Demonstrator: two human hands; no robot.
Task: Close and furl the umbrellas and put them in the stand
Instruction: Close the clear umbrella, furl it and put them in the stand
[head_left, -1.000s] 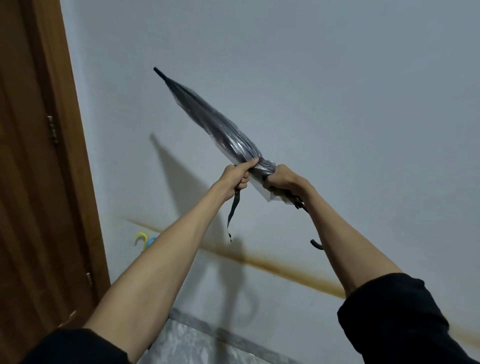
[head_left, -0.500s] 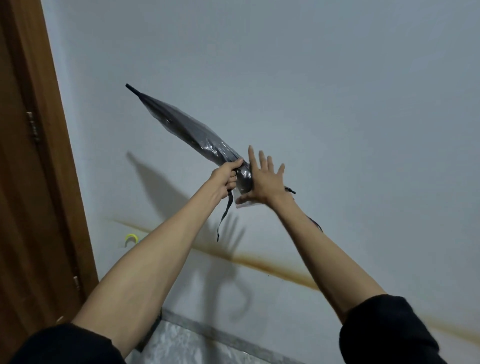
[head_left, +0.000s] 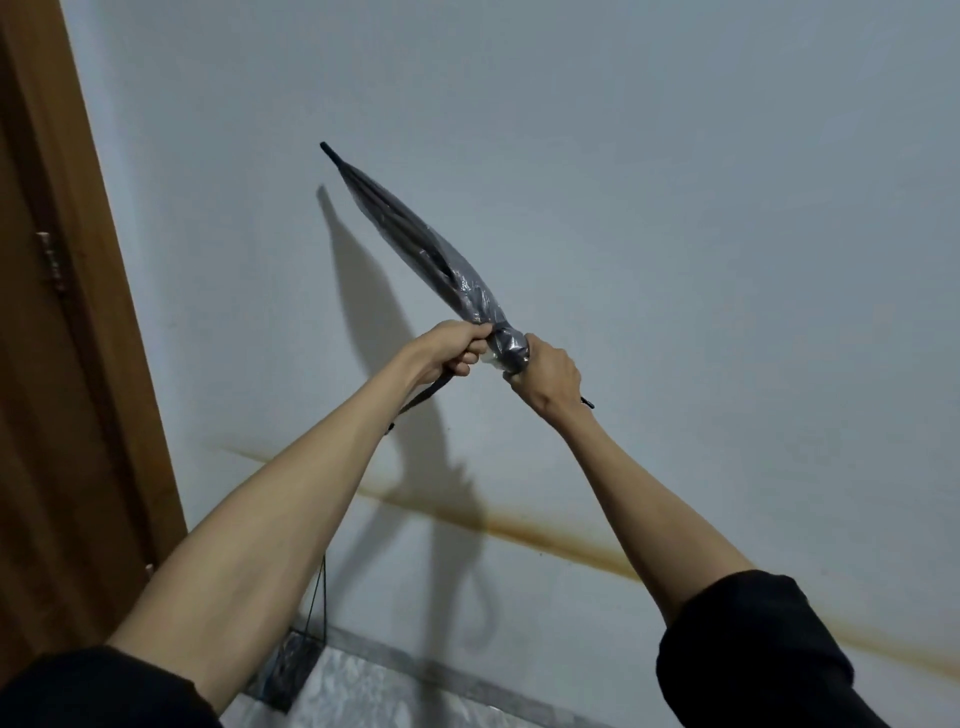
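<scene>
A closed umbrella (head_left: 415, 244) with a clear canopy and dark ribs is raised in front of the wall, its black tip pointing up and to the left. My right hand (head_left: 548, 376) grips the gathered lower end of the canopy. My left hand (head_left: 457, 348) pinches the dark closing strap (head_left: 423, 400) right beside the canopy, and the strap's loose end hangs down behind my left forearm. The handle is hidden behind my right hand and wrist.
A pale wall (head_left: 675, 208) with a rust-coloured streak fills the view. A brown wooden door and frame (head_left: 67, 322) stand at the left. A dark wire stand (head_left: 291, 670) sits at the wall's foot on a marbled floor.
My right hand, spread flat against the canopy half a second ago, has wrapped round it again. The umbrella has swung more upright, its tip nearer the wall.
</scene>
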